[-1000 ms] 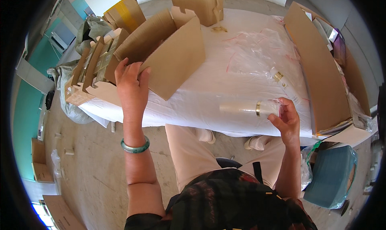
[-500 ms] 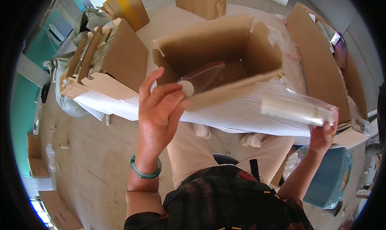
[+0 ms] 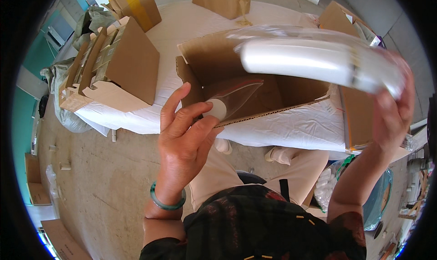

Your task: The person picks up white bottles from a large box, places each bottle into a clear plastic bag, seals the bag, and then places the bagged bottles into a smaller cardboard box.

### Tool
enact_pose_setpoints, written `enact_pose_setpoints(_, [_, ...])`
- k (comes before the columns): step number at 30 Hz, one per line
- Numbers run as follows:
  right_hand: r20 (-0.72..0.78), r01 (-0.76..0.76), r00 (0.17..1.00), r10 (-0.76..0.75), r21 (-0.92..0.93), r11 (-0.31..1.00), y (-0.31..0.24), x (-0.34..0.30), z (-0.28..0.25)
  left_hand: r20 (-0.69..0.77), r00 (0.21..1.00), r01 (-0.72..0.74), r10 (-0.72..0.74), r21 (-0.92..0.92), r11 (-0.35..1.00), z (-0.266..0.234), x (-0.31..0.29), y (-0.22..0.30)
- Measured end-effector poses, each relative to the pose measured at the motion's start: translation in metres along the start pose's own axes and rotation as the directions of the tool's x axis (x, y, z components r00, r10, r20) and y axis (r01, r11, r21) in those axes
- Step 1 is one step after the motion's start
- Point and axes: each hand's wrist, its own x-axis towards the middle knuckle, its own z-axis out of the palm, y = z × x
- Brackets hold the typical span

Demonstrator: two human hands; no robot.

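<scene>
While the left hand (image 3: 184, 137) grips the near wall of an open cardboard box (image 3: 255, 94), its thumb and fingers pinched over the cut edge together with the corner of a clear zip bag (image 3: 236, 98) that lies inside, the right hand (image 3: 393, 112) is closed round one end of a long white tube in a clear plastic sleeve (image 3: 314, 62). That tube hangs above the box mouth, up and to the right of the left hand, blurred with motion. Its long axis runs roughly crosswise, from the right hand toward the upper left, dipping slightly at the held end; the free end points past the box's far left corner.

The box is tilted up on the white-covered worktop (image 3: 291, 130), open side toward the person, held only by that one-handed pinch. My judgement is that the pinch is the weak spot: if the tube's free end knocks the rim, the box could twist or slip out of the fingers. The tube also looks longer than the box is wide, so it may catch on a flap or wall unless angled. The loose sleeve could slide in the right hand.

Left of the left hand stand folded cardboard sheets (image 3: 114, 62); beyond the right hand lie more flat cardboard panels (image 3: 359, 114).
</scene>
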Motion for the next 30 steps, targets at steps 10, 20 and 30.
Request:
enact_pose_setpoints(10, [0.652, 0.182, 0.758, 0.003, -0.215, 0.96, 0.029, 0.081, 0.163, -0.104, 0.992, -0.074, 0.076, 0.024, 0.997, 0.007, -0.003, -0.009])
enact_pose_setpoints(20, [0.865, -0.033, 0.414, 0.285, -0.298, 0.954, 0.037, 0.082, 0.197, -0.225, 0.974, -0.004, -0.022, -0.115, 0.993, 0.029, -0.022, -0.029])
enact_pose_setpoints(30, [0.866, -0.125, 0.444, 0.228, -0.192, 0.973, 0.038, 0.086, 0.179, -0.238, 0.964, 0.069, -0.119, -0.206, 0.976, 0.026, -0.029, -0.03])
